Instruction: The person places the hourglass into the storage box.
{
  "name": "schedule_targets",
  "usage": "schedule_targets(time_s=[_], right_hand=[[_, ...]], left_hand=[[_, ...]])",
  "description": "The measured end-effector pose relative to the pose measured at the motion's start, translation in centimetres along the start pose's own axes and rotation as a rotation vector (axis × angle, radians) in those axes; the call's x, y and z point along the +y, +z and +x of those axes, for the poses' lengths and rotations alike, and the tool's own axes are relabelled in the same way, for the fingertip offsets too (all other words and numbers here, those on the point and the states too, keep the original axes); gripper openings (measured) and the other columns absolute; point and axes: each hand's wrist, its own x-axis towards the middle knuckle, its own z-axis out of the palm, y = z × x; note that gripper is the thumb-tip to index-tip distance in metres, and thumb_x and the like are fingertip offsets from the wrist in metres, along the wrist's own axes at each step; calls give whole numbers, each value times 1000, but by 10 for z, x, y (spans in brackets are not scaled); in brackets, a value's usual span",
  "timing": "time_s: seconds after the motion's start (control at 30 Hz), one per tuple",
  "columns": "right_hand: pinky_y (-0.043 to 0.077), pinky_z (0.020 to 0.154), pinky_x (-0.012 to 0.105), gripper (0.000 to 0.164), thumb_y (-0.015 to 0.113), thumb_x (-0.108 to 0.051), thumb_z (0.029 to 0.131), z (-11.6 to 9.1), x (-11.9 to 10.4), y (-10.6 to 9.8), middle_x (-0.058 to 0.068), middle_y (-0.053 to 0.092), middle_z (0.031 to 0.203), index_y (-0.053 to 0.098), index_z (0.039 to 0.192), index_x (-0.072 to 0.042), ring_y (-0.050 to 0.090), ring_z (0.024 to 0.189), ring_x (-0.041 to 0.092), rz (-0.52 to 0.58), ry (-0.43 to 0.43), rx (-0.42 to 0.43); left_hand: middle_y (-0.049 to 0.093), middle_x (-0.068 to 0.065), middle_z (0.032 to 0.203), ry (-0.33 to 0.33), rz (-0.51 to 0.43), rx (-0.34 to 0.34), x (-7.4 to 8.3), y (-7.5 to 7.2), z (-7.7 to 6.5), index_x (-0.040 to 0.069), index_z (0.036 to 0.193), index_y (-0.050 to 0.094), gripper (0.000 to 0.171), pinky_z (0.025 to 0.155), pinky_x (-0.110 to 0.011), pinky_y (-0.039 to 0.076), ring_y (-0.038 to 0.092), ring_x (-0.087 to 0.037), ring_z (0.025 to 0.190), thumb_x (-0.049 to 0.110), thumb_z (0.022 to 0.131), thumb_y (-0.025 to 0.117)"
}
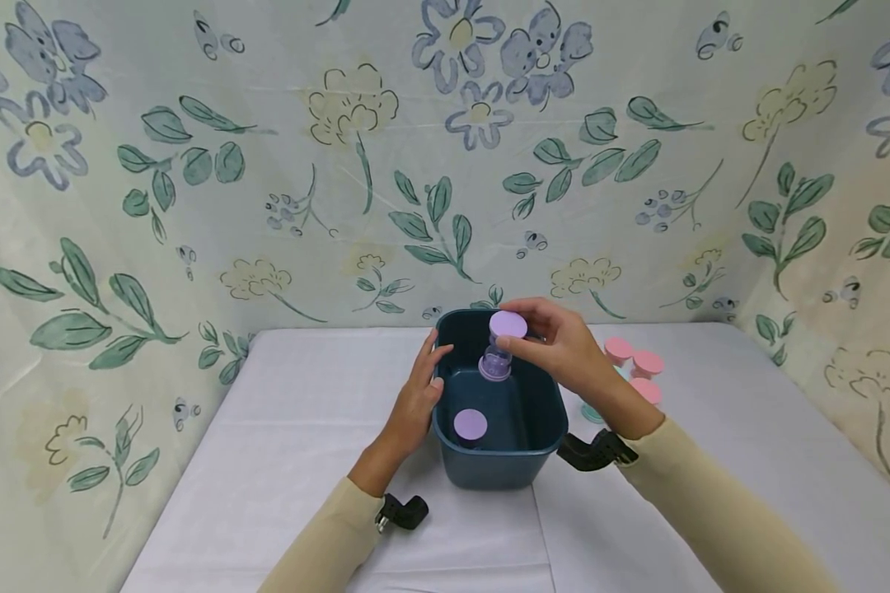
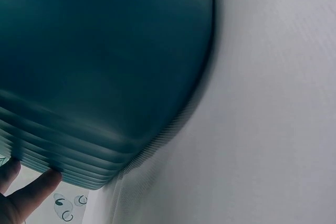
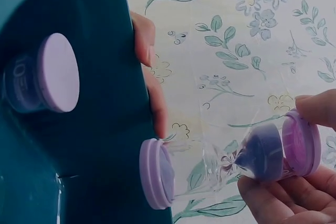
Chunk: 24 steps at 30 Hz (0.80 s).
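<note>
My right hand (image 1: pixel 559 342) pinches a sand timer (image 3: pixel 231 161) by one end, above the inside of a dark teal bin (image 1: pixel 504 473). The timer has lilac caps, a clear body and purple sand. A second lilac-capped timer (image 1: pixel 470 425) stands inside the bin, near its front left corner. On the bin's left side, my left hand (image 1: pixel 414 403) rests with its fingers extended along the rim and wall. In the left wrist view, two of its fingertips (image 2: pixel 51 178) touch the ribbed outer wall.
Right of the bin, partly behind my right forearm, several pink-capped pieces (image 1: pixel 647 363) and a teal-capped piece (image 1: pixel 592 413) stand on the white-clothed table (image 1: pixel 304 428). A floral curtain (image 1: pixel 304 206) hangs behind the table and on both sides.
</note>
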Motion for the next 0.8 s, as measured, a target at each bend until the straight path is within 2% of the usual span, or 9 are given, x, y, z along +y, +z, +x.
schedule_targets(time_s=[0.2, 0.3, 0.57, 0.7, 0.8], right_hand=[[54, 85, 32, 49, 74, -20, 85, 3, 1, 7, 9, 62, 121, 57, 128, -5, 63, 107, 23, 34, 15, -22], [54, 85, 33, 49, 74, -21, 85, 4, 1, 10, 8, 62, 120, 57, 128, -5, 63, 107, 23, 25, 18, -29], [54, 85, 32, 45, 74, -20, 85, 7, 1, 17, 9, 64, 118, 58, 125, -7, 64, 104, 22, 46, 35, -39], [54, 86, 33, 45, 74, -20, 85, 9, 1, 21, 9, 64, 118, 58, 125, -6, 64, 103, 23, 72, 49, -55], [54, 86, 33, 46, 74, -22, 85, 11, 2, 24, 8, 65, 119, 58, 126, -7, 64, 104, 22, 73, 63, -60]], left_hand=[[3, 3, 162, -4, 5, -6, 0, 0, 0, 23, 150, 29, 53, 106, -67, 23, 10, -24, 148, 44, 101, 24], [2, 5, 162, -9, 6, -9, 0, 0, 0, 23, 150, 29, 54, 107, -66, 22, 9, -23, 148, 45, 101, 23], [2, 6, 162, -22, 21, -13, 1, 0, 0, 23, 150, 30, 53, 108, -65, 21, 8, -18, 147, 43, 101, 24], [3, 5, 162, -19, 16, -14, 1, 0, 1, 21, 150, 30, 51, 108, -65, 20, 8, -19, 148, 34, 101, 26], [2, 4, 162, -6, 4, -15, 1, 0, 0, 21, 150, 30, 50, 108, -66, 20, 8, -22, 148, 35, 102, 26]])
